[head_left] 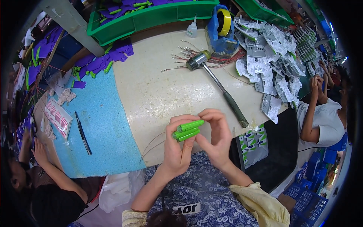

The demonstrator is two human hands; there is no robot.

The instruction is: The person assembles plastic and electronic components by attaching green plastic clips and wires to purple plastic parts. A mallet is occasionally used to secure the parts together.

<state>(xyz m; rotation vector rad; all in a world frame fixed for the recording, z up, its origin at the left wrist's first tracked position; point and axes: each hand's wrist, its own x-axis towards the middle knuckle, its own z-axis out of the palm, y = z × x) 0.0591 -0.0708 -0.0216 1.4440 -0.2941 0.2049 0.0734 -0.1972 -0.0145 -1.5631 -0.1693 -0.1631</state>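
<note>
Over the near edge of the table, my left hand [176, 151] is closed around a small bundle of bright green plastic pieces [189, 130], rounded and elongated with clear-looking left ends. The fingers of my right hand [219, 140] curl around the right ends of these pieces, thumb low and fingertips high, near my left fingertips. Thin wires [153, 145] trail beside my left hand toward the tabletop. Further off, a hammer [223, 87] with a dark green grip lies across the table, its head near a bunch of red wires [223, 58].
Grey-white plastic shells [261, 56] are heaped at the right, beside a blue tape dispenser [223, 34] and a small bottle [192, 28]. A green bin [151, 20] spans the back. On the blue mat [102, 132] lies a black pen-like tool [82, 132]. Co-workers sit at both sides.
</note>
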